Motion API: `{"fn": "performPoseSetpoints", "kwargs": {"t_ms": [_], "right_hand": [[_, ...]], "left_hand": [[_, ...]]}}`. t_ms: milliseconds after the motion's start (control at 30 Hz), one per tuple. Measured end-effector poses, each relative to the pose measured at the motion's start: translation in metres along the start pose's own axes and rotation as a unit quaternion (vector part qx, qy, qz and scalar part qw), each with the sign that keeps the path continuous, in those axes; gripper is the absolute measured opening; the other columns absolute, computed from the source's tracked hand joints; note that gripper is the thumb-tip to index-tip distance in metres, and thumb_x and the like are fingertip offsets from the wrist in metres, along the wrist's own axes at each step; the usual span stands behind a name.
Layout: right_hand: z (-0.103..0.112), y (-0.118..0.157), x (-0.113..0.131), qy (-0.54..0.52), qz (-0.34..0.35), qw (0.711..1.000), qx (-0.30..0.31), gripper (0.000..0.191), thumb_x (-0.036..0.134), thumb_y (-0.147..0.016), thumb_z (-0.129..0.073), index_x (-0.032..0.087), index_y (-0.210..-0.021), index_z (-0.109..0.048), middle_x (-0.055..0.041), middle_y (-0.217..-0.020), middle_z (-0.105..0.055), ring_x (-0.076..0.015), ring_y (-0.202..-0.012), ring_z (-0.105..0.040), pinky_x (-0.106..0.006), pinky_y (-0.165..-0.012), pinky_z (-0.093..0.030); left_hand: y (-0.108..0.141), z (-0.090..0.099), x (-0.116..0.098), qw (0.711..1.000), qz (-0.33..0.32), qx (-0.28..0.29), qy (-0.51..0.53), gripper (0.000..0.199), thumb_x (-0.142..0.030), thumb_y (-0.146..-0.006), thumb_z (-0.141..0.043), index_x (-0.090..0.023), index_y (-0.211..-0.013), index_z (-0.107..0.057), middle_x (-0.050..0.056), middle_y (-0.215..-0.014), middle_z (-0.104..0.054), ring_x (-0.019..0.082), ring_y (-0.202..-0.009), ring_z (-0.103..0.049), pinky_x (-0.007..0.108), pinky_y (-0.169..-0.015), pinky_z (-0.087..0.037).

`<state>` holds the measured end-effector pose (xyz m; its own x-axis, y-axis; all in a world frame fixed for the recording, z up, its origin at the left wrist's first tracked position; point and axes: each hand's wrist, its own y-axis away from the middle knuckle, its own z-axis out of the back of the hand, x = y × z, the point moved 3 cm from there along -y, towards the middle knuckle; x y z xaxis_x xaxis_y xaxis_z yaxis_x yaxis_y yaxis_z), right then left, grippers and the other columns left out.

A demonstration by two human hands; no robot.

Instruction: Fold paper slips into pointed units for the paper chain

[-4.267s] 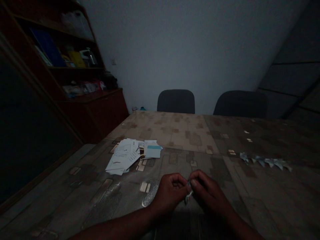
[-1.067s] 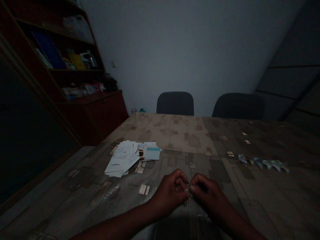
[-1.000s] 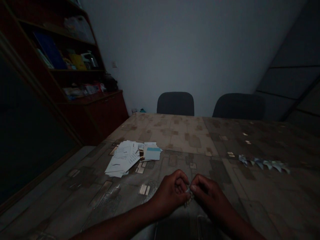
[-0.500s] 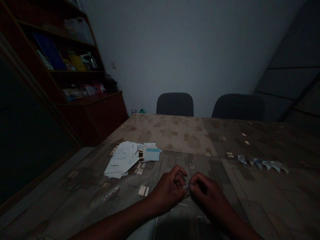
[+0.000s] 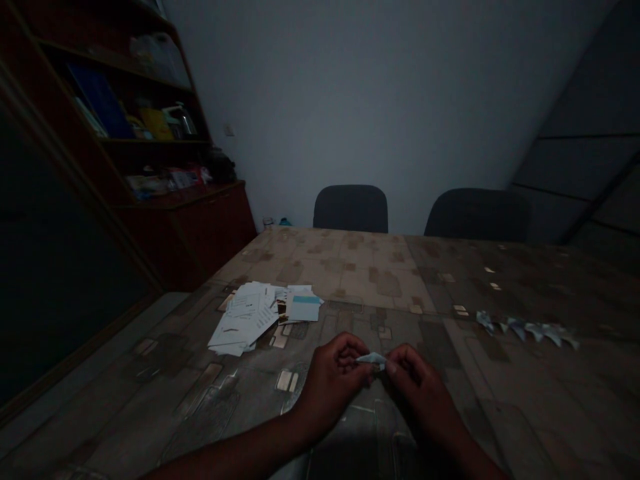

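A small piece of folded white paper (image 5: 372, 359) is held between my two hands above the near part of the table. My left hand (image 5: 336, 375) pinches its left end, with the fingers curled. At its right end, my right hand (image 5: 419, 381) grips it between thumb and forefinger. Farther left, a loose pile of white paper cards (image 5: 245, 317) lies on the table, and a card with a light blue band (image 5: 304, 308) rests at the pile's right side. A row of folded paper pieces (image 5: 530, 330) lies on the right.
The table (image 5: 345, 257) has a patterned cover. Two dark chairs (image 5: 350, 208) (image 5: 477, 213) stand beyond its far edge. At the left is a wooden cabinet (image 5: 215, 223) with items on its shelves.
The folded paper now shows more between my fingers, as a pointed white shape. My right hand has shifted slightly right, and my left hand has turned a little.
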<state>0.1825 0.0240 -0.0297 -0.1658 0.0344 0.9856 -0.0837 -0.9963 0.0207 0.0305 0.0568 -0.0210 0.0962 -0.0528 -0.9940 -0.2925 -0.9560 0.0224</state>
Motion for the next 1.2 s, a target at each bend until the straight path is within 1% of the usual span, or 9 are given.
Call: {"fn": "performPoseSetpoints", "kwargs": {"t_ms": [133,267,367,533,667,767,900,1100,1200], "right_hand": [[-0.001,0.001,0.004,0.025,0.027,0.999,0.013,0.026,0.045,-0.079,-0.061,0.020,-0.073,-0.057,0.0036,-0.063,-0.050,-0.0137,-0.060,-0.044,-0.024,-0.055,-0.034],[-0.003,0.000,0.003,0.022,0.007,0.999,0.035,0.029,0.045,-0.078,-0.062,0.020,-0.067,-0.054,0.0038,-0.061,-0.049,-0.0134,-0.058,-0.044,-0.024,-0.054,-0.033],[-0.003,-0.001,0.000,-0.013,-0.007,0.999,0.049,0.033,0.049,-0.076,-0.064,0.020,-0.067,-0.052,0.0038,-0.060,-0.049,-0.0132,-0.058,-0.044,-0.024,-0.054,-0.033],[-0.001,-0.001,-0.004,-0.067,-0.030,0.997,0.008,0.036,0.052,-0.078,-0.064,0.020,-0.066,-0.051,0.0038,-0.059,-0.050,-0.0130,-0.057,-0.045,-0.024,-0.055,-0.034],[-0.001,0.000,-0.005,-0.073,-0.042,0.996,0.001,0.037,0.053,-0.077,-0.064,0.020,-0.066,-0.051,0.0048,-0.058,-0.049,-0.0121,-0.055,-0.043,-0.023,-0.054,-0.033],[-0.001,-0.001,-0.005,-0.058,-0.037,0.998,-0.007,0.034,0.049,-0.077,-0.065,0.020,-0.066,-0.050,0.0051,-0.058,-0.049,-0.0121,-0.056,-0.043,-0.023,-0.054,-0.033],[-0.003,-0.002,-0.002,-0.028,-0.014,0.999,-0.012,0.031,0.045,-0.076,-0.066,0.020,-0.065,-0.051,0.0048,-0.059,-0.048,-0.0122,-0.057,-0.043,-0.022,-0.052,-0.032],[-0.005,0.000,0.000,-0.005,0.004,0.999,-0.035,0.031,0.047,-0.075,-0.063,0.020,-0.066,-0.050,0.0040,-0.061,-0.047,-0.0126,-0.057,-0.042,-0.023,-0.053,-0.033],[-0.005,0.001,-0.002,0.008,0.018,0.999,-0.041,0.030,0.045,-0.077,-0.062,0.020,-0.067,-0.050,0.0039,-0.061,-0.047,-0.0123,-0.057,-0.042,-0.023,-0.053,-0.033]], "left_hand": [[0.001,0.000,0.000,0.999,0.007,0.013,-0.046,0.010,-0.014,-0.068,-0.069,-0.014,-0.076,-0.062,-0.001,-0.061,-0.063,0.013,-0.056,-0.061,0.022,-0.055,-0.045],[-0.002,0.001,-0.001,0.999,0.026,0.036,-0.031,0.012,-0.015,-0.066,-0.071,-0.014,-0.073,-0.062,-0.002,-0.058,-0.061,0.012,-0.051,-0.061,0.021,-0.052,-0.044],[-0.006,0.003,-0.002,0.997,0.051,0.051,-0.007,0.017,-0.013,-0.062,-0.073,-0.013,-0.076,-0.062,-0.003,-0.060,-0.060,0.012,-0.049,-0.061,0.021,-0.050,-0.045],[-0.011,0.004,0.002,0.991,0.079,0.054,0.092,0.034,-0.023,-0.057,-0.082,-0.011,-0.081,-0.062,0.001,-0.064,-0.066,0.013,-0.055,-0.064,0.022,-0.056,-0.048],[-0.011,0.004,0.009,0.988,0.099,0.049,0.111,0.039,-0.034,-0.058,-0.084,-0.010,-0.078,-0.061,0.005,-0.061,-0.068,0.014,-0.052,-0.063,0.023,-0.051,-0.047],[-0.011,0.004,0.011,0.988,0.103,0.041,0.111,0.038,-0.035,-0.057,-0.084,-0.011,-0.075,-0.061,0.005,-0.059,-0.068,0.014,-0.051,-0.063,0.023,-0.050,-0.047],[-0.009,0.004,0.010,0.990,0.101,0.032,0.097,0.033,-0.033,-0.058,-0.082,-0.012,-0.070,-0.059,0.004,-0.056,-0.067,0.013,-0.049,-0.061,0.021,-0.049,-0.045],[-0.007,0.002,0.005,0.991,0.097,0.020,0.094,0.028,-0.030,-0.059,-0.079,-0.013,-0.069,-0.059,0.003,-0.052,-0.066,0.012,-0.048,-0.060,0.020,-0.050,-0.044],[-0.007,0.001,0.005,0.991,0.100,0.011,0.083,0.027,-0.029,-0.058,-0.078,-0.012,-0.067,-0.059,0.003,-0.052,-0.066,0.012,-0.047,-0.060,0.021,-0.049,-0.045]]}}
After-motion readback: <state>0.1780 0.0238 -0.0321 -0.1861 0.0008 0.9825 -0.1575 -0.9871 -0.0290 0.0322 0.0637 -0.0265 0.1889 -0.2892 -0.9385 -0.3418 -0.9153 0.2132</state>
